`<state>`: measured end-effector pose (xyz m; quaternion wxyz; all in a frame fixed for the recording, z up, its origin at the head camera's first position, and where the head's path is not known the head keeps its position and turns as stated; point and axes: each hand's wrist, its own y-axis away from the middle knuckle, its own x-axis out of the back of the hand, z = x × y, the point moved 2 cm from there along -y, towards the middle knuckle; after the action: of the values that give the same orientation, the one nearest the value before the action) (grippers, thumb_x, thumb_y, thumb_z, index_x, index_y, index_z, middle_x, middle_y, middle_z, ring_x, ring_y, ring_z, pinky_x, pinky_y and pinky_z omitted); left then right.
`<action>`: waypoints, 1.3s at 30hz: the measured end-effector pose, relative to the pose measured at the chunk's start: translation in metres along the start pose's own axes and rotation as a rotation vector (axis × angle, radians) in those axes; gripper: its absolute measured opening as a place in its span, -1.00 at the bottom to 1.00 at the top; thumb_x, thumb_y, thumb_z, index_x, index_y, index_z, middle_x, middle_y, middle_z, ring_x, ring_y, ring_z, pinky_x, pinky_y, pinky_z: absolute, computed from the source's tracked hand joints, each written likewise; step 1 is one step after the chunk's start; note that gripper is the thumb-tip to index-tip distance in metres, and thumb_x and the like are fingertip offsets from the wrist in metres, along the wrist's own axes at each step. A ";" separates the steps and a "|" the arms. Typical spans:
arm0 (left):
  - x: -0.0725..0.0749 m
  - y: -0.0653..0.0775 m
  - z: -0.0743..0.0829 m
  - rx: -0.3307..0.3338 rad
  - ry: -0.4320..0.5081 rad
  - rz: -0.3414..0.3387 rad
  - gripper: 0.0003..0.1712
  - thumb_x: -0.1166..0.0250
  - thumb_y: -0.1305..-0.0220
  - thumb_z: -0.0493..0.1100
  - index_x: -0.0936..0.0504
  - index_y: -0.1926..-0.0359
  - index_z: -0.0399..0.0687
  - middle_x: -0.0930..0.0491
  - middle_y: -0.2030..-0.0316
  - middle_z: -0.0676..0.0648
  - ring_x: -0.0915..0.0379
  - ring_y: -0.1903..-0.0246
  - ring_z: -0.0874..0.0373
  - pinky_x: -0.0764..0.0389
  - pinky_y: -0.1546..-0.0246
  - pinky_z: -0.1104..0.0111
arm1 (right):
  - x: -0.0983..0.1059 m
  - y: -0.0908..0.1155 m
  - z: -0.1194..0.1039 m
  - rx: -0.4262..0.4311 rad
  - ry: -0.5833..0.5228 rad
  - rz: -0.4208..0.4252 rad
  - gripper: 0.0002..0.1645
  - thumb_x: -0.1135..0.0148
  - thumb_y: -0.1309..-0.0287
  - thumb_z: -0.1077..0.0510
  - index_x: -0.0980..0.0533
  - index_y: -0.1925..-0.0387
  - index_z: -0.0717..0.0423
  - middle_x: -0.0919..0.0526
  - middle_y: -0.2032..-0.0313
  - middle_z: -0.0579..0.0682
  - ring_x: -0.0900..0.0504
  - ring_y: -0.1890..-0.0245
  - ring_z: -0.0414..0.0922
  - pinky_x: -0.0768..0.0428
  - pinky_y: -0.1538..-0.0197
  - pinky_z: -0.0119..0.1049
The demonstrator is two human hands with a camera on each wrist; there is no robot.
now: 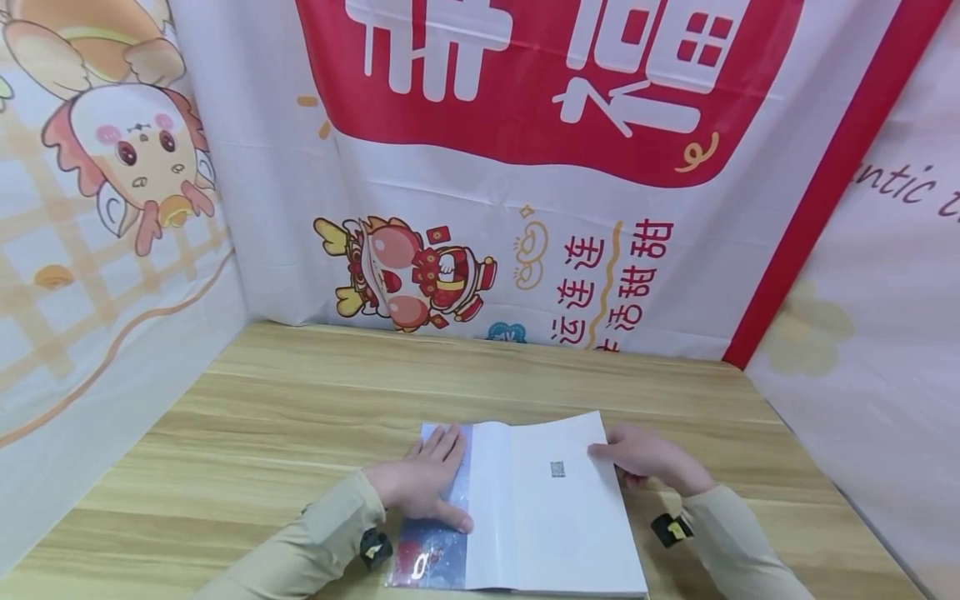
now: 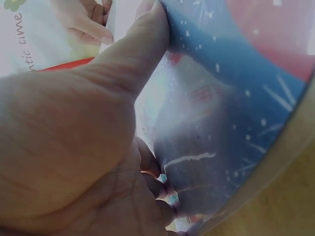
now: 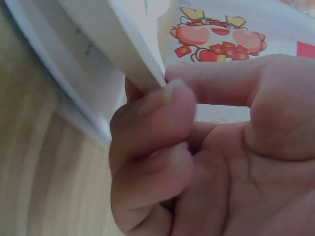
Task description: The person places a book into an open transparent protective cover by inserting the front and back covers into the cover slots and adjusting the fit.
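Note:
An open book (image 1: 570, 533) lies on the table, its white right-hand page bearing a small QR code (image 1: 557, 469). My left hand (image 1: 423, 483) rests with spread, straight fingers on the glossy blue cover (image 2: 221, 137) at the book's left side. At the right edge, my right hand (image 1: 648, 457) pinches a thick block of pages (image 3: 113, 44), thumb on top and curled fingers beneath. In the right wrist view, that block stands raised off the part of the book below it.
The wood-grain table (image 1: 300, 408) stretches around the book. A printed white and red cloth (image 1: 450, 179) hangs at its back edge, and more printed cloth (image 1: 112, 275) borders the left and right sides.

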<state>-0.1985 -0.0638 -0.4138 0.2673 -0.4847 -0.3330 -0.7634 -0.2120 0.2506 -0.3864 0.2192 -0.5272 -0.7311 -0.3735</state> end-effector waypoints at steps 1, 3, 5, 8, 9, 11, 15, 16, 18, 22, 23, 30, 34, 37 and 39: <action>0.000 0.000 0.000 -0.003 0.002 -0.001 0.35 -0.17 -0.01 0.51 0.18 -0.45 -0.36 0.34 -0.43 -0.34 0.47 -0.40 -0.21 0.20 -0.30 -0.04 | 0.002 0.001 0.000 0.017 -0.009 -0.012 -0.69 -0.13 -0.29 0.02 -0.47 0.44 0.17 -0.34 0.74 -0.05 -0.22 0.77 -0.23 -0.18 0.67 -0.43; 0.000 0.000 -0.001 -0.007 0.008 -0.005 0.36 -0.17 0.00 0.51 0.18 -0.45 -0.35 0.34 -0.43 -0.34 0.47 -0.40 -0.21 0.21 -0.30 -0.04 | 0.005 0.002 -0.002 0.059 -0.038 -0.042 -0.63 -0.13 -0.29 0.00 -0.47 0.49 0.20 -0.35 0.75 -0.05 -0.21 0.78 -0.23 -0.18 0.68 -0.43; -0.001 -0.001 -0.002 -0.018 0.018 -0.008 0.37 -0.14 0.00 0.53 0.20 -0.45 -0.35 0.35 -0.43 -0.35 0.48 -0.39 -0.23 0.22 -0.30 -0.06 | 0.009 0.004 -0.004 0.102 -0.063 -0.083 -0.58 -0.13 -0.29 -0.04 -0.50 0.52 0.21 -0.35 0.77 -0.05 -0.19 0.80 -0.25 -0.17 0.69 -0.43; 0.001 -0.001 -0.003 -0.023 0.014 -0.014 0.37 -0.15 0.00 0.53 0.20 -0.45 -0.35 0.34 -0.43 -0.34 0.47 -0.39 -0.24 0.23 -0.30 -0.05 | 0.013 0.007 -0.007 0.136 -0.083 -0.134 -0.55 -0.14 -0.28 -0.08 -0.53 0.53 0.20 -0.37 0.78 -0.06 -0.17 0.81 -0.26 -0.15 0.71 -0.45; 0.001 0.000 -0.003 -0.026 0.011 -0.017 0.36 -0.15 -0.01 0.53 0.20 -0.45 -0.36 0.34 -0.43 -0.35 0.47 -0.39 -0.24 0.23 -0.30 -0.05 | 0.014 0.008 -0.008 0.141 -0.086 -0.149 -0.56 -0.14 -0.28 -0.08 -0.54 0.52 0.19 -0.37 0.78 -0.06 -0.17 0.81 -0.27 -0.14 0.71 -0.45; 0.003 0.002 -0.002 -0.025 0.002 -0.021 0.35 -0.18 -0.02 0.50 0.17 -0.44 -0.37 0.32 -0.43 -0.35 0.45 -0.39 -0.23 0.22 -0.31 -0.03 | 0.015 0.009 -0.011 0.148 -0.085 -0.160 -0.58 -0.14 -0.28 -0.07 -0.55 0.50 0.17 -0.35 0.77 -0.08 -0.15 0.81 -0.28 -0.11 0.72 -0.47; 0.007 0.005 0.001 -0.020 -0.009 -0.020 0.34 -0.20 -0.02 0.48 0.15 -0.43 -0.40 0.30 -0.42 -0.37 0.42 -0.39 -0.24 0.18 -0.30 -0.04 | 0.014 0.011 -0.019 0.157 -0.095 -0.114 -0.62 -0.15 -0.27 0.00 -0.54 0.53 0.20 -0.25 0.78 -0.10 -0.06 0.81 -0.27 -0.04 0.72 -0.46; 0.008 0.006 0.002 -0.016 -0.013 -0.018 0.34 -0.21 -0.02 0.48 0.15 -0.43 -0.40 0.29 -0.42 -0.37 0.42 -0.39 -0.24 0.18 -0.31 -0.04 | 0.014 0.011 -0.021 0.160 -0.091 -0.088 -0.63 -0.15 -0.26 0.02 -0.54 0.54 0.19 -0.22 0.79 -0.11 -0.04 0.81 -0.27 -0.03 0.72 -0.46; 0.011 0.008 0.004 -0.013 -0.028 -0.006 0.34 -0.23 0.00 0.47 0.13 -0.42 -0.42 0.27 -0.41 -0.39 0.42 -0.39 -0.25 0.19 -0.31 -0.03 | 0.012 0.011 -0.024 0.156 -0.079 -0.031 -0.64 -0.16 -0.24 0.04 -0.53 0.58 0.17 -0.17 0.79 -0.13 -0.02 0.80 -0.26 0.00 0.71 -0.45; 0.021 0.011 0.014 -0.045 -0.051 0.056 0.26 -0.24 -0.06 0.42 0.03 -0.40 -0.45 0.15 -0.40 -0.40 0.30 -0.39 -0.25 0.17 -0.32 0.02 | 0.008 0.010 -0.029 0.140 -0.046 0.075 -0.62 -0.19 -0.17 0.06 -0.47 0.71 0.12 -0.11 0.81 -0.15 0.01 0.80 -0.25 0.02 0.71 -0.44; 0.024 0.012 0.017 -0.063 -0.049 0.079 0.20 -0.23 -0.09 0.39 -0.03 -0.38 -0.46 0.08 -0.38 -0.40 0.23 -0.38 -0.24 0.14 -0.32 0.04 | 0.007 0.009 -0.031 0.137 -0.038 0.097 -0.59 -0.19 -0.16 0.07 -0.43 0.74 0.11 -0.10 0.81 -0.15 0.01 0.80 -0.25 0.03 0.71 -0.43; 0.045 0.012 0.056 -0.250 0.121 0.060 -0.22 -0.02 -0.31 0.36 -0.44 -0.21 -0.18 -0.50 -0.10 -0.02 -0.41 -0.09 0.19 -0.38 -0.08 0.39 | 0.008 0.007 -0.050 0.112 -0.016 0.176 -0.51 -0.18 -0.16 0.06 -0.35 0.83 0.11 -0.12 0.81 -0.13 -0.01 0.78 -0.22 0.00 0.68 -0.42; 0.051 0.003 0.079 -0.325 0.178 0.042 -0.42 0.06 -0.37 0.34 -0.57 0.14 -0.04 -0.55 0.34 0.14 -0.47 0.36 0.36 -0.47 0.33 0.52 | 0.007 0.007 -0.064 0.131 -0.005 0.203 -0.51 -0.19 -0.14 0.06 -0.36 0.84 0.13 -0.27 0.83 -0.11 -0.08 0.77 -0.22 -0.12 0.66 -0.42; 0.055 -0.006 0.094 -0.274 0.196 0.052 -0.44 0.09 -0.37 0.36 -0.45 0.46 0.04 -0.32 0.62 0.14 -0.26 0.62 0.34 -0.34 0.60 0.49 | 0.006 0.007 -0.071 0.149 0.000 0.223 -0.51 -0.19 -0.12 0.07 -0.36 0.85 0.14 -0.30 0.84 -0.11 -0.13 0.77 -0.22 -0.19 0.65 -0.42; 0.058 -0.013 0.103 -0.214 0.201 0.054 -0.37 0.10 -0.33 0.42 -0.39 0.56 0.02 -0.23 0.69 0.12 -0.20 0.68 0.30 -0.27 0.67 0.46 | 0.005 0.008 -0.072 0.146 -0.007 0.235 -0.50 -0.20 -0.12 0.08 -0.34 0.85 0.14 -0.27 0.85 -0.11 -0.16 0.78 -0.22 -0.20 0.66 -0.42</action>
<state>-0.1722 0.0185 -0.3317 0.2664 -0.4402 -0.2083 -0.8318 -0.2121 0.1989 -0.3351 0.2966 -0.5932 -0.6902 -0.2893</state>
